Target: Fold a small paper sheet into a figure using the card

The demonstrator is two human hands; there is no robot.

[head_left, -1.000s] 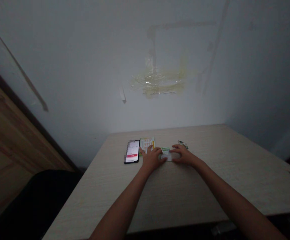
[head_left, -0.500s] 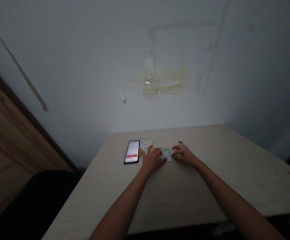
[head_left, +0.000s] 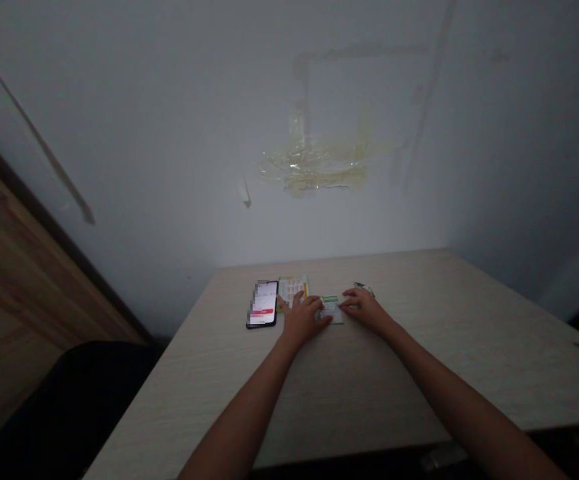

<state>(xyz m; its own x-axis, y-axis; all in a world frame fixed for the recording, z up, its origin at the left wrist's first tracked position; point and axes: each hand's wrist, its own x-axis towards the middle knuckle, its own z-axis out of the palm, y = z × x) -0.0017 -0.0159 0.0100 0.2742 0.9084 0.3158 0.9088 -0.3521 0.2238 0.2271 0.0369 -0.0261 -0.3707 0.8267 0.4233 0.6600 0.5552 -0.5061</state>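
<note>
My left hand (head_left: 300, 320) lies with its fingers spread, thumb and fingertips on the left part of a small white-and-green printed card or packet (head_left: 333, 313). Its outer fingers reach over a printed green-and-yellow leaflet (head_left: 293, 285), partly covered by the hand. My right hand (head_left: 366, 310) is at the card's right edge, fingertips touching or very near it; the fingers are bent but apart. Behind the right hand a small green-and-white piece (head_left: 364, 287) shows only in part. Left of the leaflet lies a phone (head_left: 264, 305) with its screen lit.
Everything rests on a pale wooden table (head_left: 419, 280) pushed against a wall (head_left: 169, 133) with yellowed tape (head_left: 319, 170) on it. A dark chair-like shape (head_left: 94, 393) stands at the left, before a wooden panel (head_left: 9, 267). The table's near edge runs under my forearms.
My right hand has shifted slightly left, its fingertips now at the card's right edge. My left hand, the phone and the leaflet have stayed in place.
</note>
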